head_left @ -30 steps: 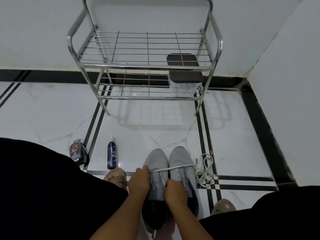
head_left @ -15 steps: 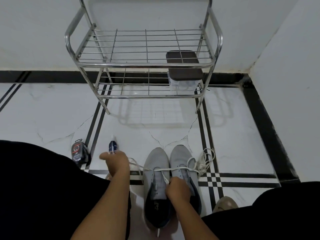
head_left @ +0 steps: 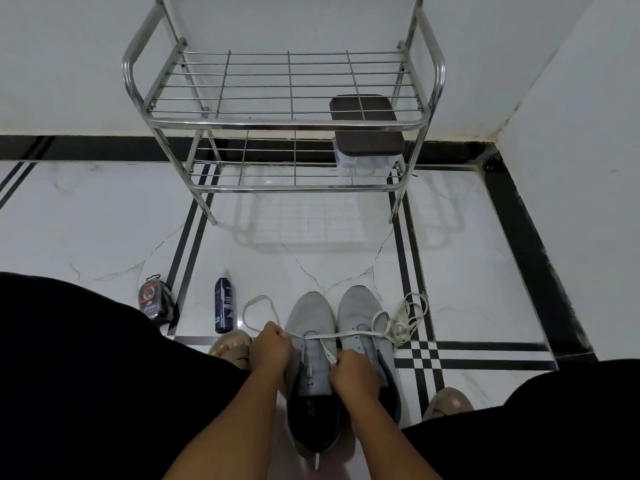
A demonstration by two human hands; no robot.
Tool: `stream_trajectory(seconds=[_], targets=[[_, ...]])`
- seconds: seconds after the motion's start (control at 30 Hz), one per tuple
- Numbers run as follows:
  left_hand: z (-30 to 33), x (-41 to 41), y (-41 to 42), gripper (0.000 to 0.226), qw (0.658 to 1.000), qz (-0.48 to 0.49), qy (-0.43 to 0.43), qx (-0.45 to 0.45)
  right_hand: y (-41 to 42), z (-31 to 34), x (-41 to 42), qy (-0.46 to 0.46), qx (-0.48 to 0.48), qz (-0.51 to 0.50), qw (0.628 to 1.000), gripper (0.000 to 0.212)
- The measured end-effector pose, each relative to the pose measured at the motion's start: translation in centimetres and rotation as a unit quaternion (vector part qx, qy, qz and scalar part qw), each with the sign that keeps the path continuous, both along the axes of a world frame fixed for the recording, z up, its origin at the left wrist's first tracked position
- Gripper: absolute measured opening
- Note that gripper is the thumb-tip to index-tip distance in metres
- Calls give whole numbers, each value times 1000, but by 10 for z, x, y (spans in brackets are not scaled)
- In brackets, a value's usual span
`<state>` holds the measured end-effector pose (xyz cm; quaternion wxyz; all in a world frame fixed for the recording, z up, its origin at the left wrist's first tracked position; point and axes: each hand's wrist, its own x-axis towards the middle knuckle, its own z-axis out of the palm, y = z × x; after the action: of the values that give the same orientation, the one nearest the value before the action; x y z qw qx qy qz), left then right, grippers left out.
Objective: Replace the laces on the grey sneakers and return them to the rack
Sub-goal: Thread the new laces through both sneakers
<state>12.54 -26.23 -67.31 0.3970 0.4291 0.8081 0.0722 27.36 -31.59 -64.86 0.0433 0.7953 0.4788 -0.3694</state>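
Two grey sneakers (head_left: pixel 332 327) at 6 o'clock on the floor (head_left: pixel 86 216), side by side. One white lace (head_left: pixel 346 336): your left hand (head_left: pixel 270 353) and right hand (head_left: pixel 355 374) each pinch it. One spray bottle (head_left: pixel 223 301), one tin (head_left: pixel 152 301) at 8. One rack (head_left: pixel 284 124) at 12, against the wall (head_left: pixel 69 57); white marble, black stripes.

Spray bottle (head_left: pixel 223 303) beside left sneaker (head_left: pixel 311 327)

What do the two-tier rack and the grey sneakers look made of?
Two-tier rack: polished metal tubing and wire grid, probably steel, going by its bright reflections. Grey sneakers: knit or mesh fabric uppers, matte and finely textured; exact fibre unclear.
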Motion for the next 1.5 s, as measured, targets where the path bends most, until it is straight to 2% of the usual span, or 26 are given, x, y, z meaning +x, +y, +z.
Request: stream_trajectory(seconds=[0.07,0.17,0.27,0.33,0.4,0.43,0.47,0.5,0.57,0.63,0.67,0.73,0.8,0.87,1.0,1.1,1.17,1.27,1.37,1.43,1.5], targets=[[-14,-6,3,6,998,46,-29,-24,0,0,0,4,1,-6,1000,27],[-25,-11,9,23,993,97,-56,-45,0,-1,1,9,-2,-9,1000,26],[-3,-11,9,32,997,33,20,-61,1,-1,2,9,0,-5,1000,25],[14,-8,12,33,997,56,16,-55,1,-3,2,12,-9,-14,1000,25],[14,-6,14,34,997,32,8,-69,0,1,1,17,-19,-19,999,25],[7,-6,11,35,996,59,-5,-71,0,5,1,19,-32,-26,999,25],[0,-6,10,35,995,88,-4,-52,1,5,2,30,-33,-31,999,22],[1,-3,6,37,997,71,21,-28,3,10,3,54,-34,-44,997,22],[3,1,-1,40,996,24,72,34,12,7,2,110,-34,-108,987,36],[5,6,-8,37,989,-68,110,70,24,-11,3,209,-25,-241,948,31],[6,10,-10,36,984,-111,108,87,29,-19,4,271,-16,-320,907,22],[7,18,-11,35,975,-173,105,96,36,-2,1,401,7,-457,794,8],[8,25,-10,34,965,-214,107,105,40,17,2,472,20,-512,717,16],[9,28,-5,36,961,-228,91,125,43,19,6,496,37,-517,697,15],[24,39,10,29,966,-207,-91,127,52,32,7,435,121,-496,742,16],[44,53,19,22,951,-208,-210,97,59,57,13,431,198,-472,743,14],[50,52,22,21,951,-195,-222,92,64,73,23,432,225,-474,734,13],[50,36,26,26,968,-173,-159,92,69,102,49,447,256,-502,694,17],[49,19,32,29,981,-178,-49,53,76,129,75,465,276,-523,659,19],[47,8,38,22,984,-173,20,27,80,151,88,468,282,-507,667,18],[47,-5,43,20,973,-210,95,0,84,170,98,471,284,-475,687,15]])
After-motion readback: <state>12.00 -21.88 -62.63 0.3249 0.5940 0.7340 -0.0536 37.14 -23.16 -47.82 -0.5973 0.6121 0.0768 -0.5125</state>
